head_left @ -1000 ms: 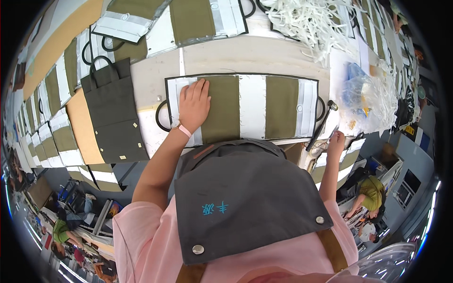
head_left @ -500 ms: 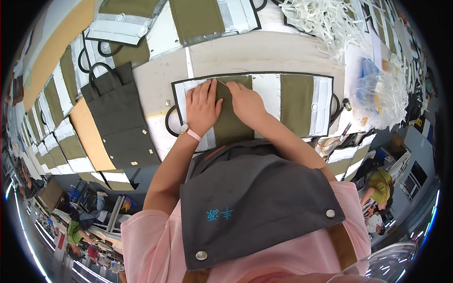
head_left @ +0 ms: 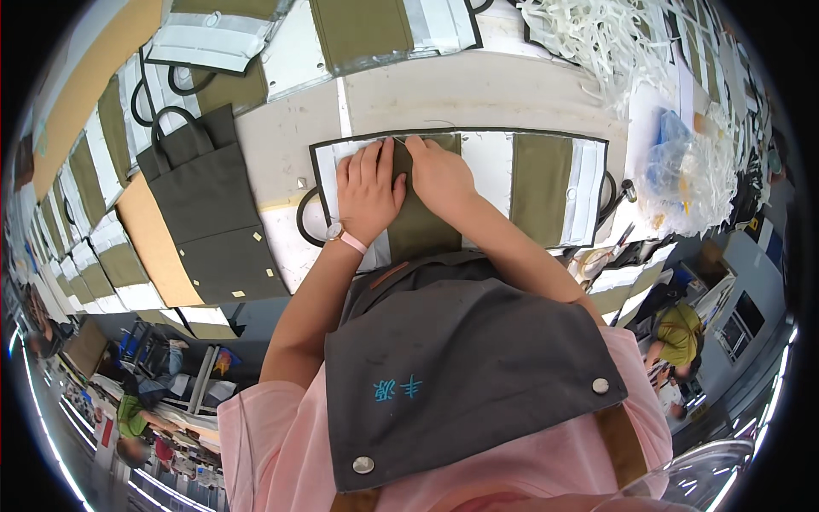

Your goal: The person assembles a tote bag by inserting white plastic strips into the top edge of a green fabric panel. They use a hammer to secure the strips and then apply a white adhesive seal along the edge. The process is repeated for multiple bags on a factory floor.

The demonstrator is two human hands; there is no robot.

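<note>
A flat bag panel (head_left: pixel 546 183) with olive and white stripes and black edging lies on the pale worktable (head_left: pixel 478 94) in front of me. My left hand (head_left: pixel 367 192) rests flat on its left end, fingers spread, a pink band at the wrist. My right hand (head_left: pixel 439 175) presses on the olive stripe right beside it, fingers curled near the panel's top edge. Neither hand holds anything. A black loop handle (head_left: pixel 305 224) sticks out at the panel's left end.
A dark grey tote bag (head_left: pixel 213 213) lies to the left. More striped panels (head_left: pixel 367 30) lie at the far side and along the left. White strips (head_left: pixel 597 38) are piled at the upper right, with a clear plastic bag (head_left: pixel 682 175) at the right. People stand below the table edges.
My right hand came in from the table's right edge onto the panel beside my left hand. Both hands now sit close together on the olive stripe.
</note>
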